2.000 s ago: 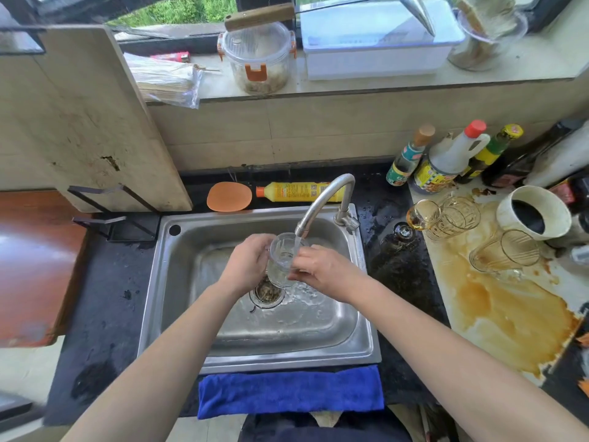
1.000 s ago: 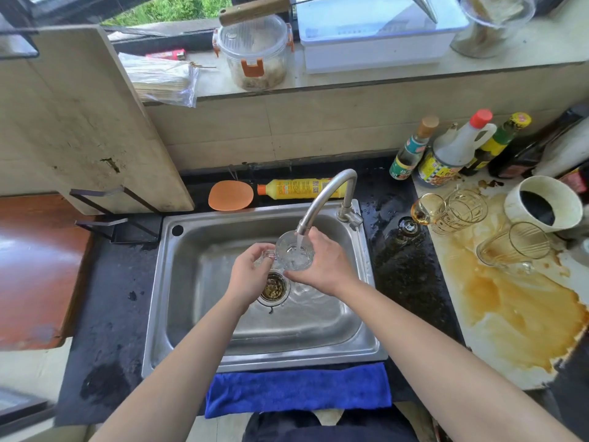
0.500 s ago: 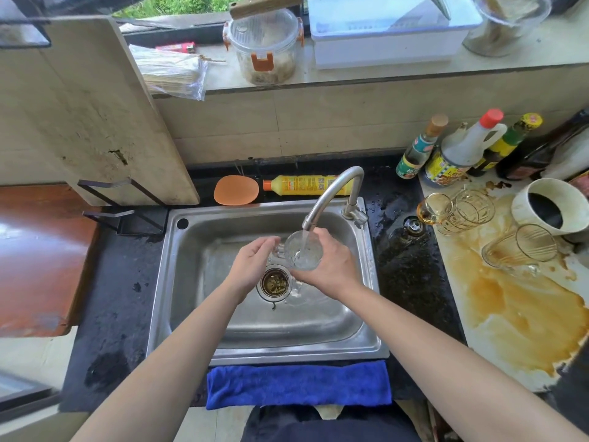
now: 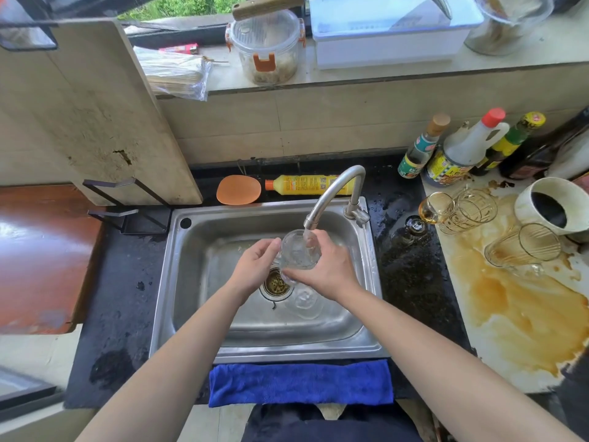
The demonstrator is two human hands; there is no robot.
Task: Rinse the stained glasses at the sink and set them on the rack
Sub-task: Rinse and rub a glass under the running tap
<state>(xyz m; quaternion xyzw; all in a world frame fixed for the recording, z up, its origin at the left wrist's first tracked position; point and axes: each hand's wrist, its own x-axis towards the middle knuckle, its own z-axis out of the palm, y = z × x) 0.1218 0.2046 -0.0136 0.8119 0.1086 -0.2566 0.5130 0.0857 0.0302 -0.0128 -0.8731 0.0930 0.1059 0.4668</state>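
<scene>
Right now it's the rinsing step, left hand point(image 4: 255, 269) and right hand point(image 4: 328, 266) both cupped round a glass point(image 4: 298, 250) under the faucet point(image 4: 331, 189) mid-sink point(image 4: 191, 282), so next it probably wants emptying and carrying to the rack point(image 4: 127, 202) at ten o'clock.

Your dark desk point(image 4: 411, 275) is wet around the sink point(image 4: 165, 282). From there, a blue towel point(image 4: 299, 382) lies at 6 o'clock, a black rack point(image 4: 127, 202) at 10, a yellow bottle point(image 4: 306, 185) and orange pad point(image 4: 238, 189) at 12, sauce bottles point(image 4: 459, 154) at 2, a stained white board point(image 4: 510, 314) at 3.
</scene>
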